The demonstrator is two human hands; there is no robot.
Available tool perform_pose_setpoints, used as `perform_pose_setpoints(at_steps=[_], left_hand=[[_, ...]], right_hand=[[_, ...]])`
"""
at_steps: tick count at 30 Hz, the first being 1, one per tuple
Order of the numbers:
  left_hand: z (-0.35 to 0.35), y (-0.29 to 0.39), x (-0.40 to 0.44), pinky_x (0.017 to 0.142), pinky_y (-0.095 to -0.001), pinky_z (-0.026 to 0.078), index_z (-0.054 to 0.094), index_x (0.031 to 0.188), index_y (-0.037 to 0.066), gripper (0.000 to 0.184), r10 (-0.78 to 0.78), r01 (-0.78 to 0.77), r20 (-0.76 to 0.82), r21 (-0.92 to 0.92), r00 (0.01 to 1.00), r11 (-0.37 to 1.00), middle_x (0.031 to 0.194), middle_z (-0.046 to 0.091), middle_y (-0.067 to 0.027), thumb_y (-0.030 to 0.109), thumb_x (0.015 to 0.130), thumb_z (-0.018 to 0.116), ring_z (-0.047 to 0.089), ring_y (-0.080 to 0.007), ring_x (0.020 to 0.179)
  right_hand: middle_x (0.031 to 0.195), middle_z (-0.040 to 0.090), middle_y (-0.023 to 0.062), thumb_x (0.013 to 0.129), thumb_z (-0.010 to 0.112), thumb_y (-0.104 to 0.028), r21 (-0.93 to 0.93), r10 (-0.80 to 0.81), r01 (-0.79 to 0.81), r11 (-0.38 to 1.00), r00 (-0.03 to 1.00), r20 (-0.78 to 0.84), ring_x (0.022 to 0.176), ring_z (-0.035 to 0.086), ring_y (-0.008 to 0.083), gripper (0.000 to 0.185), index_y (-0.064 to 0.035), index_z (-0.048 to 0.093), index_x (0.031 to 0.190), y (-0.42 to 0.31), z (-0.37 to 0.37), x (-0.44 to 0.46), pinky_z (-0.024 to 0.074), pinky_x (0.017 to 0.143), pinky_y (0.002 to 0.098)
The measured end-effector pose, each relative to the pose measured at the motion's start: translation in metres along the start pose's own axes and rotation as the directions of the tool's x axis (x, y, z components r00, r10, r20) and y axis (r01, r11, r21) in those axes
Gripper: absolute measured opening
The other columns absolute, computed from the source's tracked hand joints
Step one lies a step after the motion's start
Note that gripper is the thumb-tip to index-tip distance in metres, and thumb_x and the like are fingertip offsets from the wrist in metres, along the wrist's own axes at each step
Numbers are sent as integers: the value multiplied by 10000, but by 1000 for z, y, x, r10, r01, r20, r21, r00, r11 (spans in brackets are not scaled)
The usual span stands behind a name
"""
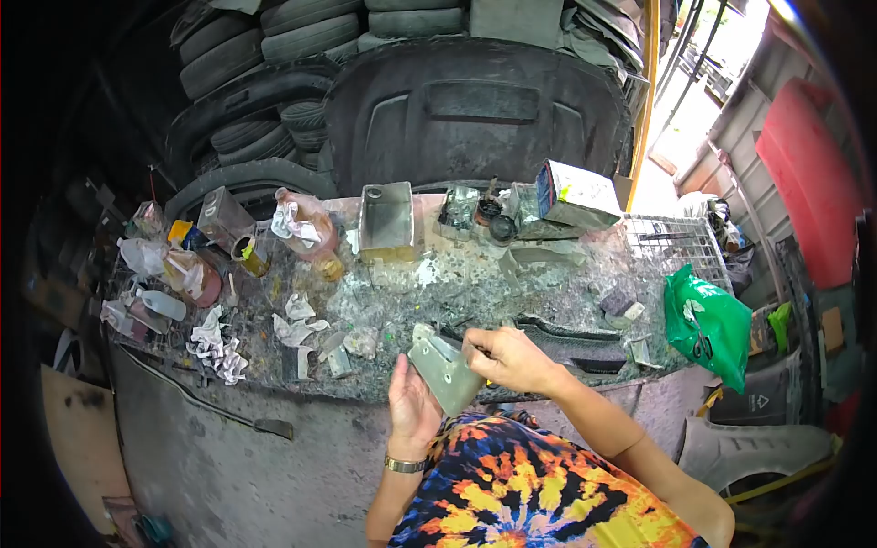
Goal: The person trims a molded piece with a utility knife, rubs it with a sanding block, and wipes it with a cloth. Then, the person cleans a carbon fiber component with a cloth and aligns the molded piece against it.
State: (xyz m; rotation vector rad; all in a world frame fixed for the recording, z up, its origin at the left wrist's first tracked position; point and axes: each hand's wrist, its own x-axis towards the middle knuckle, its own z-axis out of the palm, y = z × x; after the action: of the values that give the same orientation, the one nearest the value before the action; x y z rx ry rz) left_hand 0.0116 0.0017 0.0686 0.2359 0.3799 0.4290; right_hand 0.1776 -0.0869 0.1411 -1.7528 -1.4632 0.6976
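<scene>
A grey-green triangular piece [445, 375] with small holes is held up at the near edge of the workbench, close to my body. My left hand [416, 402] supports it from the left, thumb along its edge and fingers partly hidden behind it. My right hand [507, 356] is closed at the upper right of the piece, its curled fingertips against the surface. Whatever those fingers pinch is too small or hidden to name. Behind my right hand lies a long dark trim strip [575, 342] on the bench.
Crumpled paper [216, 347], plastic bottles [164, 304] and a metal tin [386, 219] stand on the stained workbench [393, 297]. A green bag [703, 324] with scissors [701, 342] on it is at the right. A car hood [484, 137] and stacked tires [311, 27] stand behind.
</scene>
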Motion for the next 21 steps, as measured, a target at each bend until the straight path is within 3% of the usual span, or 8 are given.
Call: perform_pose_setpoints(at_steps=[2,6,12,15,17,18,20,21], left_hand=[[-9,-5,3,1024,-414,420,475,1317,71,470,-6,8,-34,43,999,999,1273,568,-88,408,990,442,537,-238,1195],[-4,-8,-2,1006,-398,444,468,1325,76,373,60,-48,-95,130,994,990,1277,556,-71,207,981,525,545,-214,1182],[-17,-14,2,960,-375,473,496,1284,78,327,137,-113,-151,156,979,981,1220,586,-54,218,990,527,577,-191,1119],[-14,-16,-1,944,-369,479,516,1251,76,308,206,-181,-161,161,965,970,1174,604,-49,228,985,545,591,-186,1077],[-18,-17,-2,932,-370,487,518,1245,76,307,219,-190,-175,168,960,967,1157,608,-49,233,983,549,596,-186,1064],[-19,-17,-1,920,-370,494,520,1239,76,307,233,-202,-187,169,954,965,1141,611,-48,239,981,554,600,-185,1051],[-19,-16,-4,903,-367,505,522,1234,76,304,245,-216,-208,155,947,964,1130,616,-47,242,981,555,606,-185,1040],[-19,-15,-6,887,-363,516,525,1229,77,301,257,-229,-230,141,939,963,1119,621,-46,245,981,555,613,-185,1029]], right_hand=[[769,626,228,858,522,-243,-106,87,-81,991,995,50,757,614,423,239,-7,554,859,-1,3,0,476,672,488],[740,624,216,853,532,-237,-134,15,-17,991,1000,-18,743,616,415,225,-14,557,866,8,16,-5,477,674,495],[675,572,154,825,591,-177,-264,-162,94,960,955,-249,664,591,351,151,-33,545,810,18,40,-9,462,629,433],[702,578,139,818,658,-234,-341,-157,53,939,946,-285,702,592,322,226,-39,544,801,17,42,-13,449,643,402],[839,612,114,791,726,-303,-187,30,-65,980,982,-187,857,593,292,301,-52,583,877,19,35,-22,437,762,373],[839,612,114,791,726,-303,-186,30,-66,980,982,-189,857,593,292,301,-52,583,877,21,32,-24,437,762,373],[999,624,79,814,710,-373,-217,-244,206,954,956,-163,1009,565,261,359,-76,597,982,29,28,-27,379,906,382],[999,624,79,814,710,-373,-216,-239,201,955,956,-168,1009,565,261,359,-76,597,982,34,28,-29,379,906,382]])
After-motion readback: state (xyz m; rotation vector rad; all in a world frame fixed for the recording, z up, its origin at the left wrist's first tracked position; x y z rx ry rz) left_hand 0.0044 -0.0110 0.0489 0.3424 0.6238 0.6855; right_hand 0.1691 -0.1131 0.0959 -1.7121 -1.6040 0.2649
